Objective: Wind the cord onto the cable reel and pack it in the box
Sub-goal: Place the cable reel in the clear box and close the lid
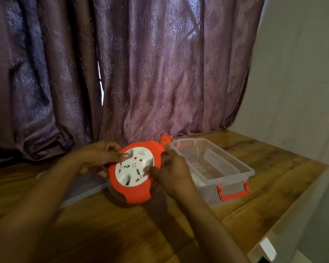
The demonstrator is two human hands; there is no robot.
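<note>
Purple patterned curtain [160, 73] hangs across the back, its hem bunching on the wooden table [264, 177], with a pale wall [302, 73] to the right. On the table's right part sits a clear plastic box [241, 166], open on top, with a red latch [234, 192] on its near end; a clear lid [80, 188] lies flat to the left, partly hidden by the arms. Between them, just beside the box, the reel [133, 186] is held tilted above the table, its orange rim round a white socket face. The left hand [95, 156] grips its far-left edge, thumb curled onto the white face. The right hand [171, 173] grips the right edge, fingers curled round the rim. The cord cannot be made out.
</note>
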